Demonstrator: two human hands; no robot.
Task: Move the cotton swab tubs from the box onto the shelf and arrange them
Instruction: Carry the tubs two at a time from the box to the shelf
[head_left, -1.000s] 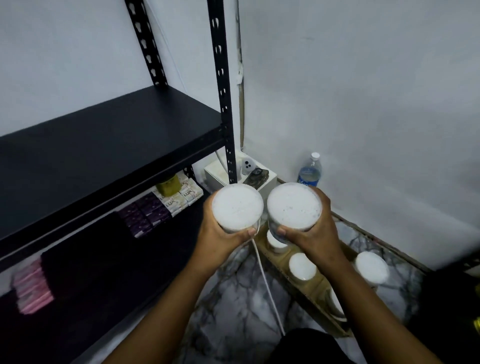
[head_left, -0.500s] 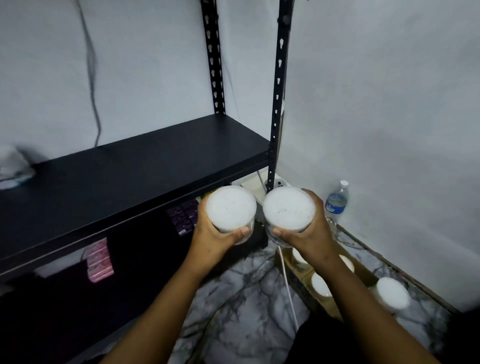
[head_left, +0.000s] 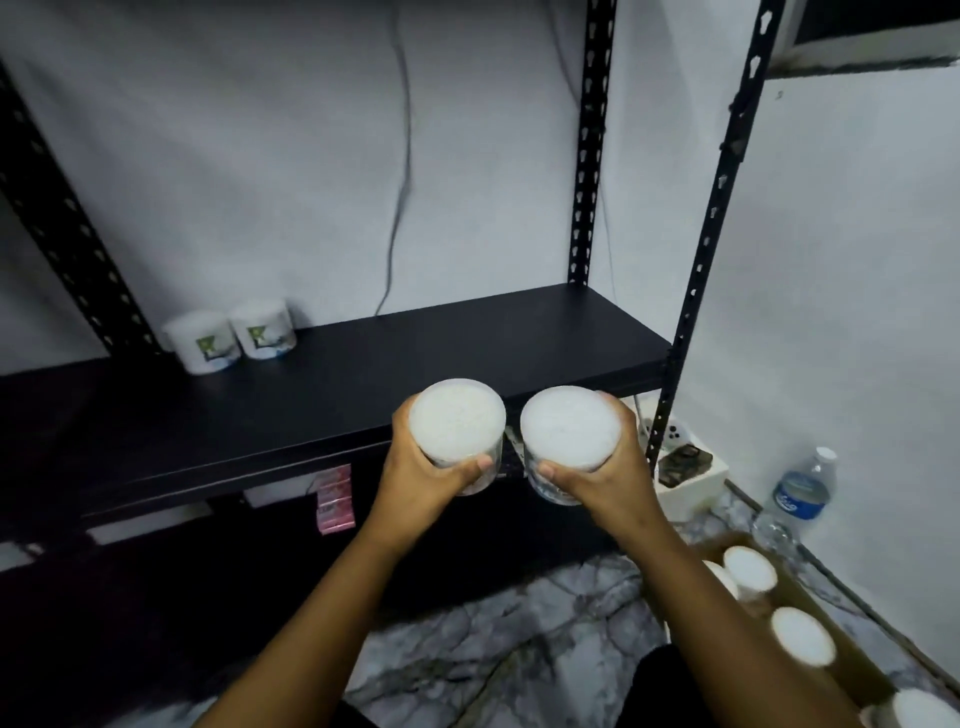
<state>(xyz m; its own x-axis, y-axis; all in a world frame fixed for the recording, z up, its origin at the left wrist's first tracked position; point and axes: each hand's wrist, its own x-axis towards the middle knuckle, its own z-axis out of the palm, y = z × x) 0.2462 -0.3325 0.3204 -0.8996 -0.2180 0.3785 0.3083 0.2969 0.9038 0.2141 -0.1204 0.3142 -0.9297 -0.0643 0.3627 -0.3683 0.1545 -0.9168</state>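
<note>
Carrying two tubs up to the shelf edge

Swinging away from the box, view and hands now face the shelf (head_left: 363, 374); a second ago both tubs were over the box, now they hover at the shelf's front edge, not yet set down. Judged: transport nearly done, placing comes next.

Left to right: two shelved tubs (head_left: 231, 338) stand touching at the back left, newly in view, each with a green logo label, text too small to read. Pink packs (head_left: 335, 499) on the lower level, print unreadable. Left hand (head_left: 431, 483) wraps fingers round the left tub (head_left: 457, 421), thumb across the front. Right hand (head_left: 608, 478) grips the right tub (head_left: 569, 428) the same way; tubs are just beside each other, lids plain white. Water bottle (head_left: 800, 499) has a blue label, brand not legible. Box (head_left: 857, 670) at lower right holds more tubs.
</note>
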